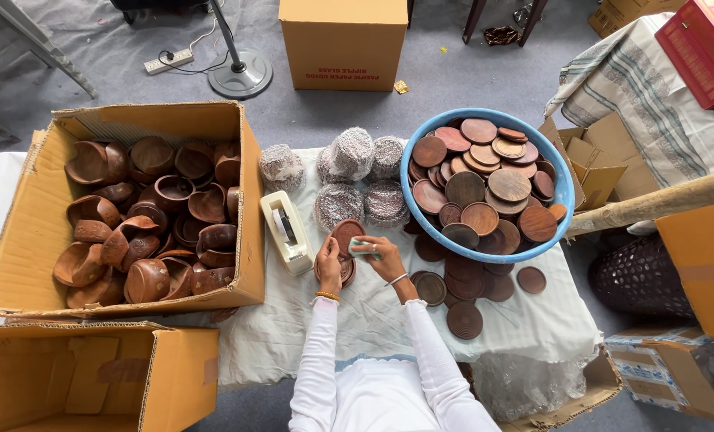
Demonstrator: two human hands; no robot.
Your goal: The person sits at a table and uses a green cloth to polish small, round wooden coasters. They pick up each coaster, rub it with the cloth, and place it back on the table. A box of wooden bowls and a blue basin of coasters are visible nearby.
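Note:
My left hand [330, 260] holds a round brown wooden disc [346, 234] upright over a short stack of similar discs [346, 272] on the white cloth. My right hand [378, 250] pinches a small pale piece, perhaps tape or cloth [362, 246], against the disc's edge. Both arms wear white sleeves. A white tape dispenser [286, 232] lies just left of my left hand.
A blue basin [566, 192] full of wooden discs sits right; loose discs [466, 318] lie below it. A cardboard box [251, 184] of wooden bowls is left. Wrapped bundles [353, 152] lie behind. More boxes, a fan base and a power strip surround.

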